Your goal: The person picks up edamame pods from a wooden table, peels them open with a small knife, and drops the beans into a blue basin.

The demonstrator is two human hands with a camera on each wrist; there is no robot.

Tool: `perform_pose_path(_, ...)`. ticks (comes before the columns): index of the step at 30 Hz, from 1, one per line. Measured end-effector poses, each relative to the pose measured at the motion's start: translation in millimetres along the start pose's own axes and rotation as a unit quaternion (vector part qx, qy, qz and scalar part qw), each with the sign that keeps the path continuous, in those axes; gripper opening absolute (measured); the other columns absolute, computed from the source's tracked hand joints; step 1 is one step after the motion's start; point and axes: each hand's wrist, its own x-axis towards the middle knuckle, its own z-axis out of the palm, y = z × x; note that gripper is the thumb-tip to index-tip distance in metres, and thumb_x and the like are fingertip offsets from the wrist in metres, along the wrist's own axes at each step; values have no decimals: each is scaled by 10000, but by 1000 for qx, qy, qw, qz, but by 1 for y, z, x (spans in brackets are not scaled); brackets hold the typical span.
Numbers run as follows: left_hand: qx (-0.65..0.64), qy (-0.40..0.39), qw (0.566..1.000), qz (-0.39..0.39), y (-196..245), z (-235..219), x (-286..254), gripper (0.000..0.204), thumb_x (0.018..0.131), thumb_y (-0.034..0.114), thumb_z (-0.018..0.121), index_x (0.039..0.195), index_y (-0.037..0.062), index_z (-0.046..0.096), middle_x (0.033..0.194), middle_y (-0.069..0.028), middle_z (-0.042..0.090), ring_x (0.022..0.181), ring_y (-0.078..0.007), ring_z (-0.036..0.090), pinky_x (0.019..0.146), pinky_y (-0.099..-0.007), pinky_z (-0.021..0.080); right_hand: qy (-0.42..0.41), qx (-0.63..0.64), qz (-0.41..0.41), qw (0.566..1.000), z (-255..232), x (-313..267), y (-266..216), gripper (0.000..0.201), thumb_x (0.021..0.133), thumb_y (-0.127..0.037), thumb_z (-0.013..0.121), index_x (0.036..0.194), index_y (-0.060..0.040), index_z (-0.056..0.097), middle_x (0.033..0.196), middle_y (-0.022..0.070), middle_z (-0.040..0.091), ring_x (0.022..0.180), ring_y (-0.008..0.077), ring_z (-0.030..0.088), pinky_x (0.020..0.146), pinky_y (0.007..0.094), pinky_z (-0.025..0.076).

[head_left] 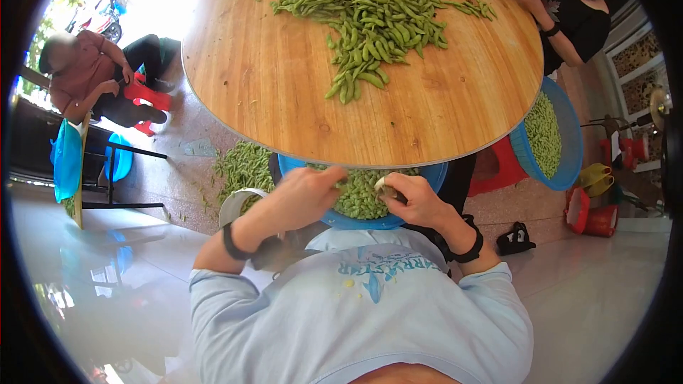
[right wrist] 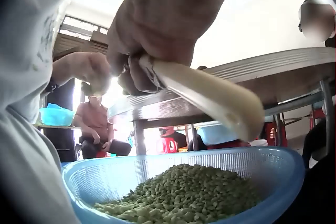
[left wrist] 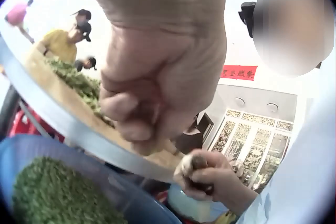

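Observation:
In the head view my left hand [head_left: 302, 195] is over the left side of a blue plastic basket [head_left: 384, 223]. Its thumb and fingers are curled together, pinching a small green bean pod [head_left: 343, 182] that is mostly hidden. My right hand [head_left: 420, 200], a little apart, grips a tool with a thick cream-coloured handle [right wrist: 220, 98]; a dark part of it shows at the fingers, the rest is covered by the hand. Below both hands, shelled green beans [right wrist: 194, 192] are heaped in the basket. Many whole pods [head_left: 370, 21] lie piled on the round wooden table [head_left: 284, 107].
The table edge runs just beyond my hands. More pods [head_left: 242, 167] cover the floor at left, beside a white bucket [head_left: 231, 210]. Another blue basket [head_left: 575, 149] of beans stands at right by a red stool [head_left: 498, 167]. A person [head_left: 580, 14] sits across; another [head_left: 92, 71] sits left.

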Motion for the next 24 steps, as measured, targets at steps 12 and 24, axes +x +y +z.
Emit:
perform_pose_path(12, 203, 76, 952, 218, 25, 48, 90, 717, 739, 371, 703, 1268, -41, 448, 1341, -220, 422, 1324, -350, 327, 1027, -438, 326, 335, 132, 9, 933, -25, -21, -20, 169, 883, 9, 558, 1051, 29, 551, 782, 96, 609, 552, 74, 506, 501, 199, 425)
perform_pose_path(24, 288, 100, 950, -75, -112, -36, 11, 944, 781, 574, 607, 1364, -95, 285, 1448, -276, 229, 1387, -399, 158, 1086, -511, 173, 259, 190, 48, 946, -26, -10, -7, 232, 935, -62, 500, 1143, 38, 529, 783, 59, 594, 545, 48, 479, 472, 185, 381)
